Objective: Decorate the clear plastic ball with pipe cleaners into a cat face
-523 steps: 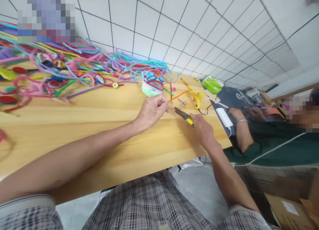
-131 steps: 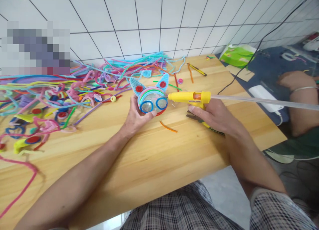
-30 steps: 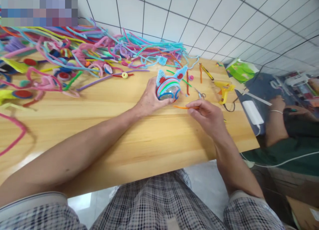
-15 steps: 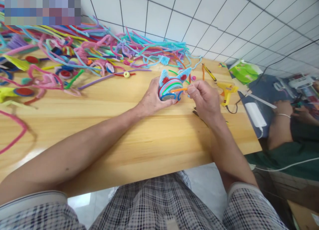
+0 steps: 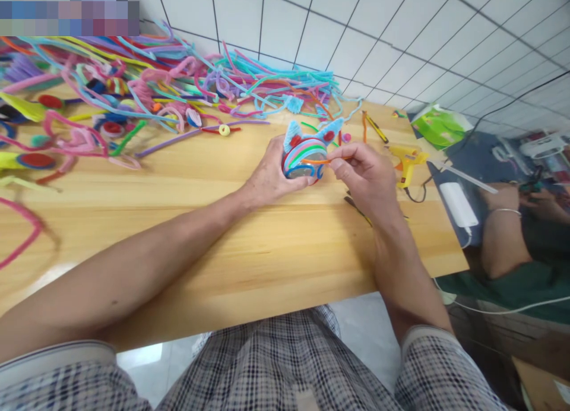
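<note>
My left hand (image 5: 276, 174) is wrapped around a round pipe-cleaner craft (image 5: 307, 151) with light blue pointed ears, red ear centres and curved stripes in pink, green and blue. An orange pipe cleaner (image 5: 315, 161) is pinched between the thumb and fingers of my right hand (image 5: 363, 172). Its free end lies across the front of the craft, over a greyish round face; whether it touches is unclear. Under my right wrist, a dark-handled tool (image 5: 356, 209) rests on the table, partly hidden.
Loose pipe cleaners (image 5: 187, 90) cover the back left of the wooden table (image 5: 200, 244). A yellow glue gun (image 5: 406, 161) and a yellow cutter (image 5: 376, 127) lie to the right, near a green packet (image 5: 439, 126) and a white power strip (image 5: 458, 204). Another person's arm (image 5: 503, 227) is at far right.
My right hand has turned slightly, with its fingers nearer the craft along the orange pipe cleaner. My left hand keeps its hold; the camera view has shifted a little.
</note>
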The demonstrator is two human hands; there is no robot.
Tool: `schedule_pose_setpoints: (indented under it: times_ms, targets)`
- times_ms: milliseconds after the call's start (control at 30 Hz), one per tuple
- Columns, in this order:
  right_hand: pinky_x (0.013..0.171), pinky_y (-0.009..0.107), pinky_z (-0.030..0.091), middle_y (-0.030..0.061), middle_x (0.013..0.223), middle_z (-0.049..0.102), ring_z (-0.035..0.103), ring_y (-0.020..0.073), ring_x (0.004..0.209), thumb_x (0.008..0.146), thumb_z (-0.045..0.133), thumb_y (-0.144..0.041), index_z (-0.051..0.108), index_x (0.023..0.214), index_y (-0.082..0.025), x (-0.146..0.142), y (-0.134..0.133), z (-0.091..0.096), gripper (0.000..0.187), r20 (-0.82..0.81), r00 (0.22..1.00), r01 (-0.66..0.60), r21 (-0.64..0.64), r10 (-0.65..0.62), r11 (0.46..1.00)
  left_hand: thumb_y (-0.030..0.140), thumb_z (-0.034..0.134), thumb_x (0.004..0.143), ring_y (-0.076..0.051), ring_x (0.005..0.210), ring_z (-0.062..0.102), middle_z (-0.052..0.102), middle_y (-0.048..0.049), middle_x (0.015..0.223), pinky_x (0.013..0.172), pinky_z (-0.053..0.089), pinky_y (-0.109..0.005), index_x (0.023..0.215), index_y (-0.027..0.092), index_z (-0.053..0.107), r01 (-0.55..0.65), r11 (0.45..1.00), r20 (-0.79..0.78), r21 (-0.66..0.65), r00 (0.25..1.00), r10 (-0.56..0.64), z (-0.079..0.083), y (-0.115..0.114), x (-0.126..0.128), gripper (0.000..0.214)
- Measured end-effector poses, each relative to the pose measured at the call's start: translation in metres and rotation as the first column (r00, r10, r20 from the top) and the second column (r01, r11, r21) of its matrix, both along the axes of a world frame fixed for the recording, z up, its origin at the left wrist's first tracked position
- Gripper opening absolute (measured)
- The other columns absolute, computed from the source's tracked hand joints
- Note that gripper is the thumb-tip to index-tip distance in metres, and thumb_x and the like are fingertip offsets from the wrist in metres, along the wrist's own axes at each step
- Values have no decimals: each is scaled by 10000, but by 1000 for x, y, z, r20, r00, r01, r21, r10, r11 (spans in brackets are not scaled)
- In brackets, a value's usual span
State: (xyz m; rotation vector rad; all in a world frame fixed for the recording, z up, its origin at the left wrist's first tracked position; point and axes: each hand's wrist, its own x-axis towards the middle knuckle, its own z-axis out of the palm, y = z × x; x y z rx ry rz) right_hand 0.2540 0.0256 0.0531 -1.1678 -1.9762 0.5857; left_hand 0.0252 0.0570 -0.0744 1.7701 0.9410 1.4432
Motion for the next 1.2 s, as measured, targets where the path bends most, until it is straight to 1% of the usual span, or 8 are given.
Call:
schedule_pose_setpoints:
  times_ms: [167,367,500,600,733,867,1033,1200]
  targets:
    - [840,439,706,19,918,811,791,234,848,1157,743,-557,832,1079,-312,-2,2,-6,272,-11,999,38,60,-38,997,732,1037,864,-408,1605,633,648,-163,1650,1398,522,-641,1633,303,531,60,998,28,-15,998,-60,2,-1,-4,1016]
    - [953,469,704,13,916,802,795,242,898,1162,716,-676,793,1019,-327,-5,2,-12,385,26,991,125,141,-130,982,792,1034,838,-412,1566,661,665,-148,1612,1370,540,-626,1621,313,552,55,998,33,-21,998,-55,4,0,-4,1037]
    - [808,417,708,-2,870,794,756,205,762,1133,731,-751,800,1029,-324,-7,1,-8,445,-76,994,82,66,-77,994,790,1030,841,-423,1593,642,670,-157,1622,1384,525,-645,1623,318,546,54,998,19,16,998,-54,4,1,-3,1033]
    - [743,408,712,4,907,821,775,206,748,1084,794,-776,824,1085,-323,-6,-2,-3,454,-168,986,13,-5,-14,1000,782,1033,834,-435,1603,635,675,-173,1629,1384,526,-655,1625,305,544,39,999,17,23,999,-39,4,1,-2,1046]
    - [759,423,731,8,884,845,815,221,756,1028,908,-693,851,1092,-320,-2,-9,1,383,-250,968,-13,-4,12,1000,805,1021,831,-436,1611,621,669,-182,1639,1385,523,-646,1620,287,547,45,999,15,10,999,-45,5,1,-2,1055]
    - [816,440,749,21,919,861,836,232,809,1051,881,-676,854,1106,-310,-1,-12,-2,371,-203,978,45,1,-44,999,826,1015,832,-426,1611,610,667,-170,1641,1390,513,-631,1626,296,555,56,998,20,-18,998,-56,8,0,-3,1060]
    - [932,487,747,27,977,860,847,254,930,1059,873,-632,879,1051,-324,-7,-14,-8,308,-163,982,120,118,-100,986,836,1023,811,-412,1609,620,642,-158,1667,1395,513,-609,1636,301,537,69,998,21,-9,997,-69,8,0,-3,1097]
    - [1028,540,726,37,1059,872,851,279,1028,1111,807,-469,894,1058,-342,-10,-14,-12,163,-145,984,135,246,-102,960,837,1023,815,-425,1628,606,643,-159,1684,1405,505,-626,1646,312,545,72,997,18,-5,997,-72,7,1,-5,1093]
